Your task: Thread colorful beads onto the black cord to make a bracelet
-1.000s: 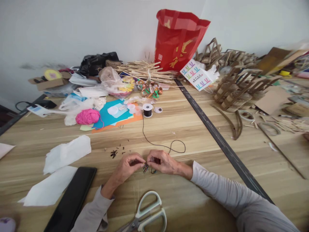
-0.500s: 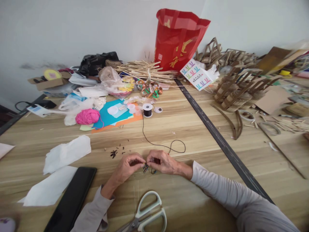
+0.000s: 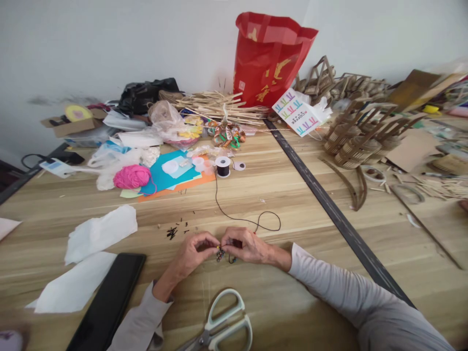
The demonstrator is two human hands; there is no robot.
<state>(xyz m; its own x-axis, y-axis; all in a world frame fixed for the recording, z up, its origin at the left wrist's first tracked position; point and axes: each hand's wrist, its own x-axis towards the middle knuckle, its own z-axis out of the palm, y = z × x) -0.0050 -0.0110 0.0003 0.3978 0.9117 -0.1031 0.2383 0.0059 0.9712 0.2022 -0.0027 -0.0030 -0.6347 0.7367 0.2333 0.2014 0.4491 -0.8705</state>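
My left hand [image 3: 193, 253] and my right hand [image 3: 244, 245] meet fingertip to fingertip low over the wooden table [image 3: 285, 195]. Between them they pinch a small cluster of dark beads [image 3: 220, 254] strung on thin black cord [image 3: 234, 214]. The cord loops past my right hand and runs back to a black spool [image 3: 223, 166] farther away. Tiny dark bits [image 3: 172, 232] lie scattered just left of my left hand.
White-handled scissors [image 3: 219, 325] lie near the table's front edge. A black flat case [image 3: 107, 302] and white paper sheets [image 3: 100, 233] sit at the left. Pink yarn [image 3: 131, 176], coloured paper, a red bag [image 3: 270, 58], stick bundles and cardboard baskets [image 3: 356, 139] crowd the back.
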